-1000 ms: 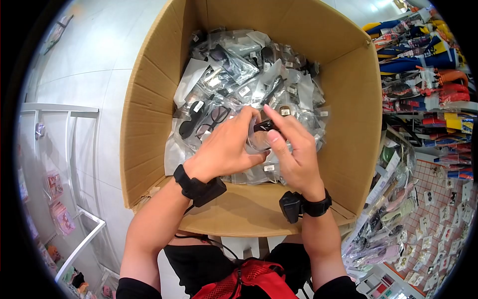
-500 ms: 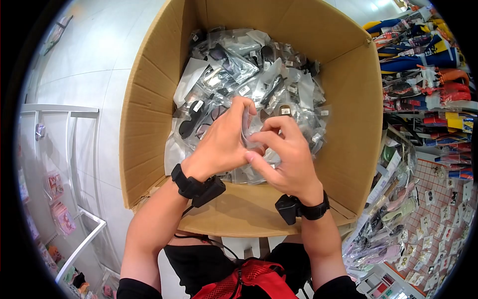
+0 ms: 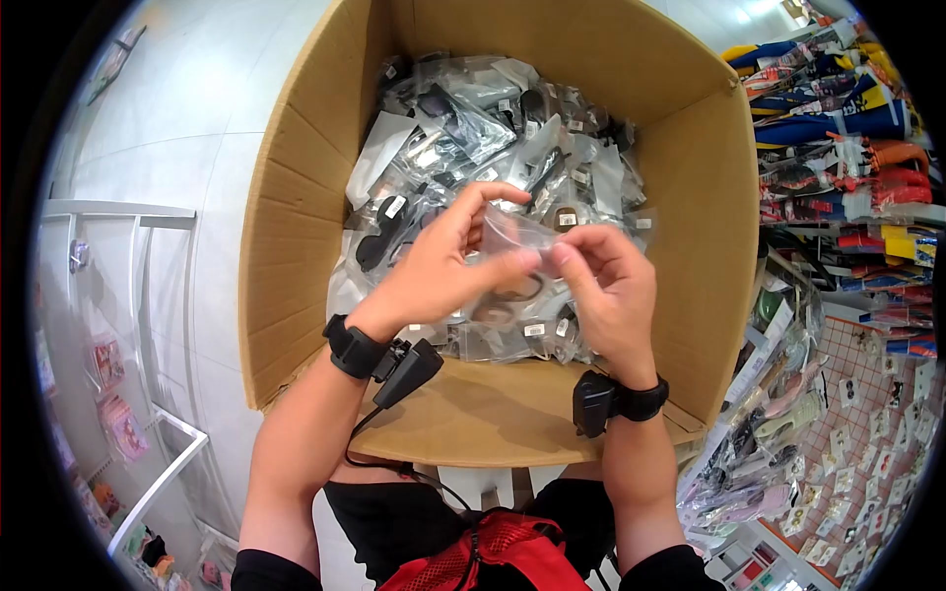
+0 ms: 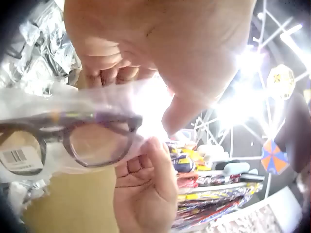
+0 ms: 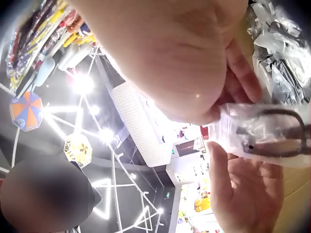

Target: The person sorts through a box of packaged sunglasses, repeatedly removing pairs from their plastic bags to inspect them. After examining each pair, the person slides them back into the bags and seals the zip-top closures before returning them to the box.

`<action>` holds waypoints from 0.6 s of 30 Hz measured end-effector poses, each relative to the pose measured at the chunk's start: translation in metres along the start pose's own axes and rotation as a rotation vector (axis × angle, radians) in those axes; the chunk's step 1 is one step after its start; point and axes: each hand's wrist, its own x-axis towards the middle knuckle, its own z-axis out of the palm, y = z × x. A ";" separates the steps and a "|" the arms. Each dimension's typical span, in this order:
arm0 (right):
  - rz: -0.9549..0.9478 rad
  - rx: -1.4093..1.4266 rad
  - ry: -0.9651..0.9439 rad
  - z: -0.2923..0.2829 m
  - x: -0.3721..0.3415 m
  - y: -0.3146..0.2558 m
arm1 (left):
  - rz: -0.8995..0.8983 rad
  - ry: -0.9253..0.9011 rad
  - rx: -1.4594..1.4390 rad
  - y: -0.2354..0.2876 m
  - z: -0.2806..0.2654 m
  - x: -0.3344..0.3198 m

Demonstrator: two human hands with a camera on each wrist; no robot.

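Note:
Both hands hold a clear plastic bag (image 3: pixel 517 234) above the box. Inside the bag are dark-framed glasses (image 4: pixel 95 143) with clear lenses and a white barcode label (image 4: pixel 20 159). My left hand (image 3: pixel 443 258) grips the bag's left side, thumb stretched along it near the edge. The right hand (image 3: pixel 613 291) pinches the bag's right end between thumb and index finger. From the right wrist, a folded temple arm (image 5: pixel 282 148) shows through the plastic. Below lie several bagged pairs of glasses, among them dark sunglasses (image 3: pixel 372 250).
A deep cardboard box (image 3: pixel 695 217) surrounds the bagged glasses, its near flap (image 3: pixel 483 414) folded toward the person. White metal racks (image 3: pixel 168 212) stand at left. On the right hang packaged goods (image 3: pixel 838 123) and a red grid (image 3: pixel 847 340) with small carded items.
The right hand moved in against the left, then back to the right, drawing the bag's end out between them. The left thumb has swung up and across the bag.

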 end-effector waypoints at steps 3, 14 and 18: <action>0.006 0.200 0.062 -0.003 0.002 0.000 | -0.015 -0.012 -0.296 -0.013 -0.002 0.004; 0.119 0.295 0.120 0.000 0.004 0.005 | 0.009 0.164 -0.149 -0.016 0.000 0.004; 0.124 0.273 0.139 0.002 0.002 0.004 | -0.013 0.142 -0.216 -0.017 0.005 0.004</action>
